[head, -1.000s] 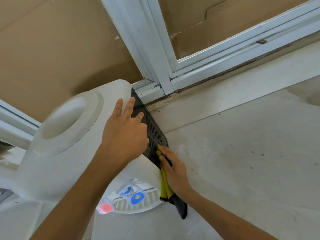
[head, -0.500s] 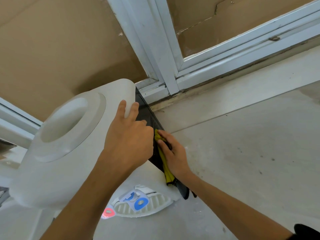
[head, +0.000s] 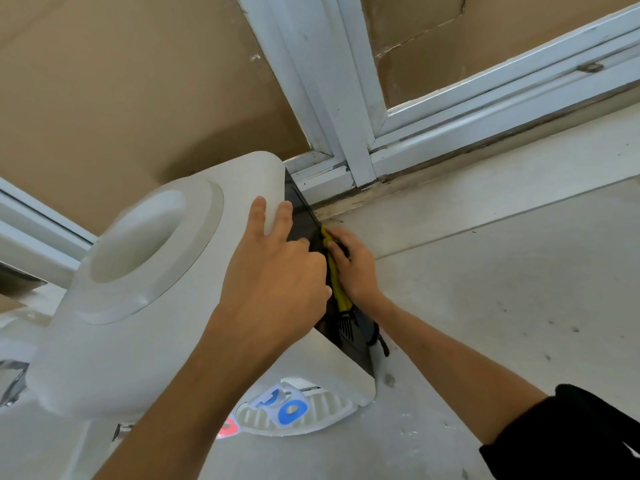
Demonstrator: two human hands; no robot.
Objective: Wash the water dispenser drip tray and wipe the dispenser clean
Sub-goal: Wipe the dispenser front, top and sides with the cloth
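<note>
We are steadying the dispenser on the floor below the window frame; no writing is readable on it. Our left hand is lying fingers-spread over its top edge. Our right hand is pressing a yellow cloth flat against its black back panel. The drip tray is sitting at its base.

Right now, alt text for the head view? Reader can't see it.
Seen from above, a person's right hand presses a yellow cloth against the black back panel of a white water dispenser, while the left hand rests on its top edge. It stands on a pale floor near a white window frame.
</note>
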